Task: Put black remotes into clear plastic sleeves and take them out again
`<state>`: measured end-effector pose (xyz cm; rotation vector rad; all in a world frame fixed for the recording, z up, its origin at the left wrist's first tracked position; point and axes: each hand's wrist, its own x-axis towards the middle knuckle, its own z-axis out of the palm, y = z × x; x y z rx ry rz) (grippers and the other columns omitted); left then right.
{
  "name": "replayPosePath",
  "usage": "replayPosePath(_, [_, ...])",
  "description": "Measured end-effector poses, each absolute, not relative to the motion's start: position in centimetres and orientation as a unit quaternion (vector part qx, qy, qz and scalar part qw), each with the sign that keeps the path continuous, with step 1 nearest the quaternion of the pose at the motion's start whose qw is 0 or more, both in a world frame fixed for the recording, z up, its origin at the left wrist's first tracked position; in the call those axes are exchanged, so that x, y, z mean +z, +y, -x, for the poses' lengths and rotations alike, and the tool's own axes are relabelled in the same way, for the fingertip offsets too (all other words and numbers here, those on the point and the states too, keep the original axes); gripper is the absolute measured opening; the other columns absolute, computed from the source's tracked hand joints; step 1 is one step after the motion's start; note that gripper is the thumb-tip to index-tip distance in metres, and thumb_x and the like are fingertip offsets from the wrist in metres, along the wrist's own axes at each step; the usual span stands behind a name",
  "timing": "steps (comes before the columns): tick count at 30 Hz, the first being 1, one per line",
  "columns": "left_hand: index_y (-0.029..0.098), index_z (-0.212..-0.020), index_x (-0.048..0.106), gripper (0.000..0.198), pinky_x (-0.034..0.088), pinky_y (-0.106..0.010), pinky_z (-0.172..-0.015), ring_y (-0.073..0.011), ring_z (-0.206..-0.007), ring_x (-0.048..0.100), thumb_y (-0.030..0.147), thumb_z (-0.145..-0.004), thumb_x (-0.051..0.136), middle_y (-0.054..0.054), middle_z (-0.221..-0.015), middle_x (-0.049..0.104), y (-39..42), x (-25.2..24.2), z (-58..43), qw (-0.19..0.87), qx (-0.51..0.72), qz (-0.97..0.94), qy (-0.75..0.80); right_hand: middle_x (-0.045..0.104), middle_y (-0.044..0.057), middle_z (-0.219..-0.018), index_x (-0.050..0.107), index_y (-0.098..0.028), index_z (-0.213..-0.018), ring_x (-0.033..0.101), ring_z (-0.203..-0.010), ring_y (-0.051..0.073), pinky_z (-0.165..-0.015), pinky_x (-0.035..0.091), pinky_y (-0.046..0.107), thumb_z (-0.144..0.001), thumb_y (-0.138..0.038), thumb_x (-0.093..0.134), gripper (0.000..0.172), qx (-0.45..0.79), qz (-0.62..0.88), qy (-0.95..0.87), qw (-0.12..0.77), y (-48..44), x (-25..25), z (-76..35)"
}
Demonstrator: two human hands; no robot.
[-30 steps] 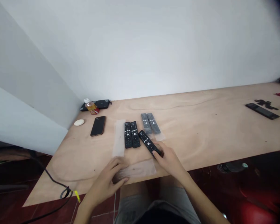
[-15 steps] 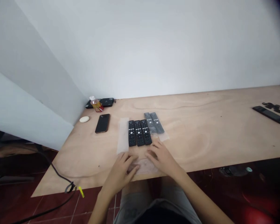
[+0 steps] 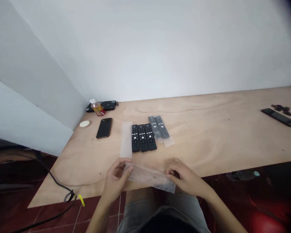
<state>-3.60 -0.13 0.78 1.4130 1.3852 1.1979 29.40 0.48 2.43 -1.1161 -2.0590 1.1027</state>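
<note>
My left hand (image 3: 116,180) and my right hand (image 3: 184,176) each pinch one end of a long clear plastic sleeve (image 3: 150,176), held just above the near edge of the wooden table (image 3: 208,136). Beyond my hands three bare black remotes (image 3: 143,137) lie side by side. To their right are two more remotes inside plastic sleeves (image 3: 159,127). An empty clear sleeve (image 3: 126,139) lies flat to the left of the bare remotes.
A black phone (image 3: 104,127), a white oval object (image 3: 84,123), a small bottle of amber liquid (image 3: 96,107) and a black box (image 3: 108,105) sit at the table's left back. A long black remote and small parts (image 3: 280,115) lie far right. A cable (image 3: 55,187) hangs off the left corner.
My right hand set the third bare remote beside the other two, then let go. Both hands then took hold of the clear sleeve and lifted it off the table edge.
</note>
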Motion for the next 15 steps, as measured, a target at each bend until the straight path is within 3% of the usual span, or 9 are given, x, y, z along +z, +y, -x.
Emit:
replayPosePath(3, [0.026,-0.143,0.06,0.069,0.06,-0.032,-0.086,-0.0213,-0.097,0.073,0.054,-0.086,0.086,-0.006,-0.113,0.073,-0.6,0.1,1.2,0.466,0.548,-0.462,0.519,0.064,0.001,-0.092,0.066,-0.024,-0.094,0.062,-0.09,0.022,-0.084,0.052,0.035,-0.102,-0.024,0.065,0.009,0.45,0.445,-0.714,0.301,0.6,1.8,-27.1])
replayPosePath(6, [0.026,-0.151,0.056,0.081,0.062,-0.034,-0.091,-0.0227,-0.104,0.074,0.05,-0.081,0.091,-0.008,-0.122,0.074,-0.7,-0.1,-0.8,0.481,0.558,-0.413,0.535,0.066,0.0,-0.091,0.067,-0.024,-0.096,0.063,-0.086,0.021,-0.078,0.052,0.032,-0.103,-0.029,0.065,0.009,0.486,0.454,-0.678,0.313,0.6,1.4,-24.6])
replayPosePath(10, [0.025,-0.16,0.046,0.092,0.063,-0.032,-0.084,-0.0187,-0.089,0.076,0.043,-0.082,0.091,-0.005,-0.105,0.079,2.0,1.8,0.5,0.465,0.589,-0.389,0.535,0.072,0.005,-0.11,0.07,-0.025,-0.106,0.067,-0.107,0.025,-0.096,0.055,0.038,-0.105,-0.032,0.063,0.01,0.44,0.43,-0.697,0.369,2.2,1.1,-23.3])
replayPosePath(13, [0.022,-0.163,0.042,0.099,0.062,-0.031,-0.076,-0.0195,-0.085,0.077,0.041,-0.08,0.092,-0.008,-0.106,0.081,6.4,3.9,3.8,0.413,0.589,-0.439,0.538,0.073,0.011,-0.131,0.07,-0.023,-0.124,0.062,-0.127,0.03,-0.115,0.046,0.05,-0.11,-0.029,0.05,0.025,0.298,0.45,-0.743,0.396,5.5,1.0,-24.0])
replayPosePath(15, [0.016,-0.162,0.043,0.098,0.062,-0.032,-0.072,-0.0215,-0.084,0.077,0.042,-0.079,0.09,-0.011,-0.106,0.081,9.5,4.4,5.8,0.382,0.546,-0.5,0.553,0.068,0.013,-0.148,0.069,-0.022,-0.137,0.055,-0.138,0.034,-0.121,0.039,0.057,-0.111,-0.025,0.044,0.036,0.204,0.489,-0.77,0.356,8.0,0.8,-24.6])
